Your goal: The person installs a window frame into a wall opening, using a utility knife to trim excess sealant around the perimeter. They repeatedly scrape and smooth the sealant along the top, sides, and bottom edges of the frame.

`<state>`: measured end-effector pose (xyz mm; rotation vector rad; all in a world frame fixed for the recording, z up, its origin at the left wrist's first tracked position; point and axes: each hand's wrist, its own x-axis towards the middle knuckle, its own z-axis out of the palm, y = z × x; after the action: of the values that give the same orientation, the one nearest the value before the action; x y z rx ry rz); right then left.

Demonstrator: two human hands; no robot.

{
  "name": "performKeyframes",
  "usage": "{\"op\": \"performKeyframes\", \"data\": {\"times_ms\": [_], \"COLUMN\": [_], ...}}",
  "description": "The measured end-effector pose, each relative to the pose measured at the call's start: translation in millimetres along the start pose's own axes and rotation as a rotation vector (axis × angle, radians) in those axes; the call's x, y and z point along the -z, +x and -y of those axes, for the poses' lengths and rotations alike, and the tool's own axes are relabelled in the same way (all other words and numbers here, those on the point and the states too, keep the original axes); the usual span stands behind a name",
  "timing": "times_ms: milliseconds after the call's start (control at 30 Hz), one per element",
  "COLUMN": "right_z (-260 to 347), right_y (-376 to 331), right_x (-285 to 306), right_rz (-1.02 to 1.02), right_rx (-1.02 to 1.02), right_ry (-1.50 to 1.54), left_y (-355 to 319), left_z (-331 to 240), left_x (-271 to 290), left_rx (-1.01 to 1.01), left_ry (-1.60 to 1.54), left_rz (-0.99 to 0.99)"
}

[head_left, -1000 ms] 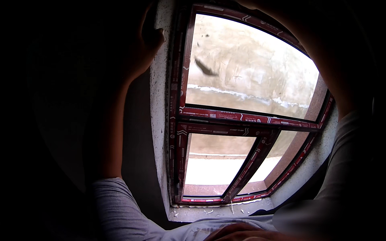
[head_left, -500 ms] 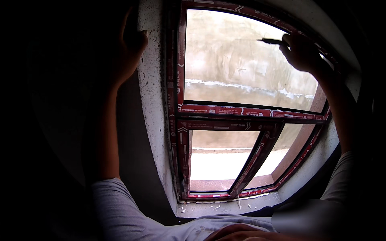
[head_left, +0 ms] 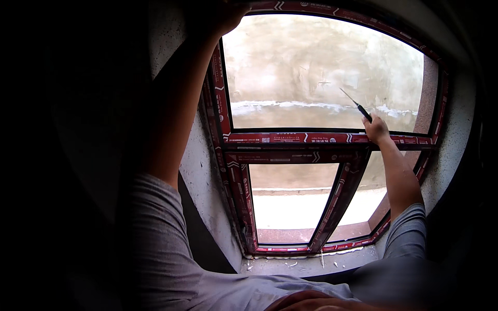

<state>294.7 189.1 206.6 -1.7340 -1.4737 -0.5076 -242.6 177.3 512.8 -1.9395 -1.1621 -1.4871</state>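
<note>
A window with a red-taped frame (head_left: pixel 290 138) fills the middle of the view. My right hand (head_left: pixel 376 129) rests on the frame's middle crossbar and grips a thin tool with a black handle (head_left: pixel 357 106), its metal tip pointing up-left against the upper glass pane (head_left: pixel 321 72). My left hand (head_left: pixel 223 18) is raised to the frame's top left corner, against the wall edge; its fingers are in shadow and partly cut off by the picture's top.
Rough grey plaster reveal (head_left: pixel 205 171) lines the window's left side. A concrete sill (head_left: pixel 311 264) below carries small white debris. Two lower panes (head_left: pixel 293 202) are split by a slanted mullion (head_left: pixel 337 199). Dark room on both sides.
My right hand has come down from the upper right of the pane to the middle crossbar, still holding the tool. My left hand moved up toward the top corner. The view shifted.
</note>
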Motion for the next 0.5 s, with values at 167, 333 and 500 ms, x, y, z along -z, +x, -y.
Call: {"op": "performKeyframes", "data": {"times_ms": [167,333,500], "right_z": [35.6,11.3,27.9], "right_y": [-19.6,-28.6,-23.8], "right_x": [-4.6,-2.7,-1.5], "right_rz": [0.007,0.003,-0.031], "right_rx": [-0.108,-0.135,-0.099], "right_ry": [-0.018,-0.004,0.056], "left_y": [84.4,66.1,102.7], "left_z": [22.7,-58.7,-28.0], "left_x": [-28.0,-41.6,-28.5], "left_rx": [-0.121,0.227,0.263], "left_ry": [0.137,-0.282,-0.173], "left_rz": [-0.209,-0.209,-0.175]}}
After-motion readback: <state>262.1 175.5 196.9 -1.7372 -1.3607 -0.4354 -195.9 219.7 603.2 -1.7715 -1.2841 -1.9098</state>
